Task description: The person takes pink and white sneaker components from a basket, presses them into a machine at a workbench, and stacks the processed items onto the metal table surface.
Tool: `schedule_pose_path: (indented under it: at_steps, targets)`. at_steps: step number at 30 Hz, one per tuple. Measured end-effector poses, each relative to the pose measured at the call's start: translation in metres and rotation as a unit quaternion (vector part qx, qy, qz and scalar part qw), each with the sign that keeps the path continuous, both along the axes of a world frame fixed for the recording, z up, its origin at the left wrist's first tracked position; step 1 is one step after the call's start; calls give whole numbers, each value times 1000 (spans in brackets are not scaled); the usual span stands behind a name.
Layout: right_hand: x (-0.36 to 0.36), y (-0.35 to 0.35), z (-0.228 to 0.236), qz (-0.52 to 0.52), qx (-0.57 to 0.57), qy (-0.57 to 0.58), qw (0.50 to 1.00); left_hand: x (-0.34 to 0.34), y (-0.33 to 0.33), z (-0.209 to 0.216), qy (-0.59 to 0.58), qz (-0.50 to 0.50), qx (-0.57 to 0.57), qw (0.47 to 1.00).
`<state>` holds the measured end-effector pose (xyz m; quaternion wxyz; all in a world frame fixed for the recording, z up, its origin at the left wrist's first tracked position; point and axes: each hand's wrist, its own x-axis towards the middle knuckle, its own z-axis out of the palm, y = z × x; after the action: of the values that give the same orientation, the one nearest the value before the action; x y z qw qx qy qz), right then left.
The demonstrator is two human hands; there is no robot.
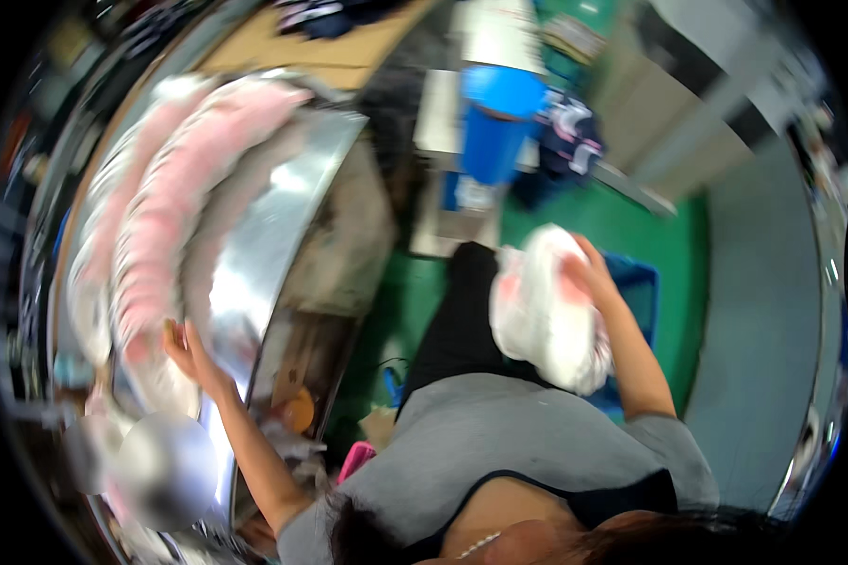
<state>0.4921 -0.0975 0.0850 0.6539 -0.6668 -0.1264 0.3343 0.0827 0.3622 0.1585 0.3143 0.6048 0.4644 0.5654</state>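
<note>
A soft, crumpled bundle of white cloth (545, 311) with faint pink patches is held against the right hip, over a blue crate (643, 282) on the green floor (674, 235). It is gripped at its upper edge by the right hand (586, 273), whose fingers are closed on the fabric. The left hand (190, 353) is laid with fingers spread and nothing held on the curved, shiny metal table (273, 235), touching the near end of a long row of pink and white cloth pieces (174, 198) stacked along it. A blue plastic bin (497, 122), tapered and smooth, is seen further off.
</note>
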Motion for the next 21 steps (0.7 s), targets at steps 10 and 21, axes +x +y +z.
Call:
schedule_pose_path:
  at_steps: [10,21]
  targets:
    - [-81,94,51,-88,-121,-477,866,268,-250,-40,-72,-548,-527,646]
    - [-1,78,-33,-144,52,-21,988,249,-207,-46,-194,-478,-642,567]
